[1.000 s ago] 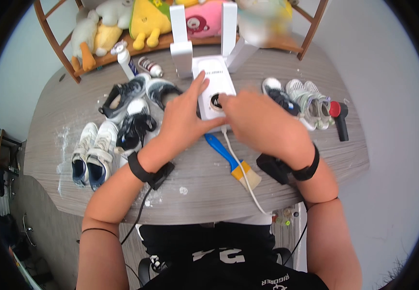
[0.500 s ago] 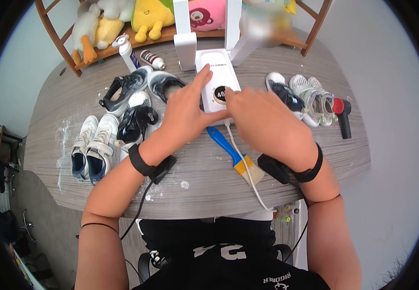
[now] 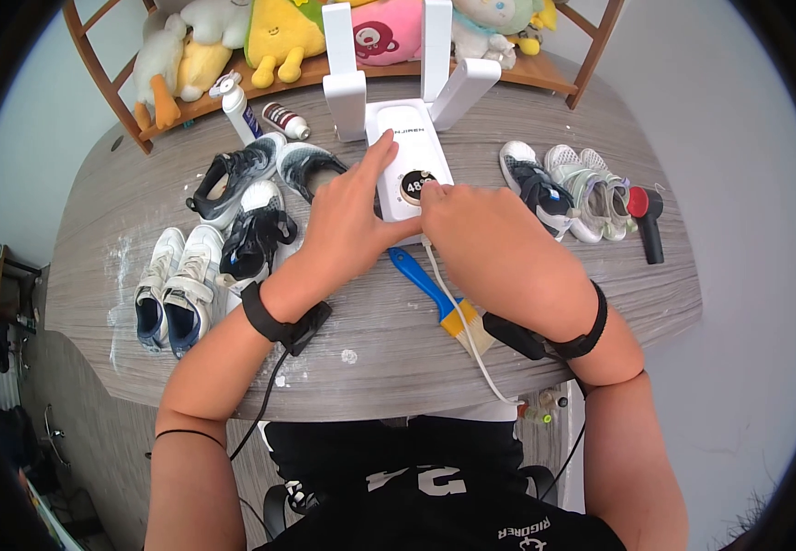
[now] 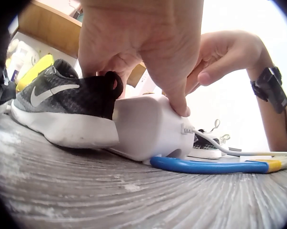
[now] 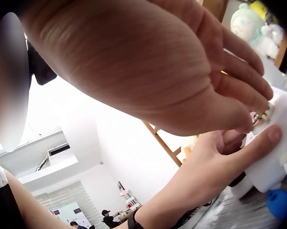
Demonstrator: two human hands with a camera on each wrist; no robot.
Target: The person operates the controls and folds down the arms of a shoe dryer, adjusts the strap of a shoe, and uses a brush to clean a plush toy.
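A white shoe dryer (image 3: pixel 412 151) with several upright arms stands on the table, its round display dial (image 3: pixel 414 186) showing 48. My left hand (image 3: pixel 347 216) grips the dryer's body, fingers along the left side and thumb (image 4: pixel 176 98) over the front end. My right hand (image 3: pixel 499 230) is bent over the dial, pinching its edge between thumb and fingers (image 5: pixel 250 93); the hand partly covers the readout. From the front end runs a white cable (image 3: pixel 458 308), crossing a blue-handled brush (image 3: pixel 423 283) that lies close in front.
Several shoes stand left of the dryer, among them a white pair (image 3: pixel 187 285) and a black shoe (image 3: pixel 256 234). More shoes (image 3: pixel 586 197) and a red-and-black handheld tool (image 3: pixel 648 225) are at right. Behind are bottles (image 3: pixel 237 108) and a wooden shelf (image 3: pixel 545 73) of plush toys.
The right hand, blurred a second ago, has shifted slightly at the dial and the readout shows more plainly. The left hand keeps its hold on the dryer. The blur over the back-right dryer arm is gone.
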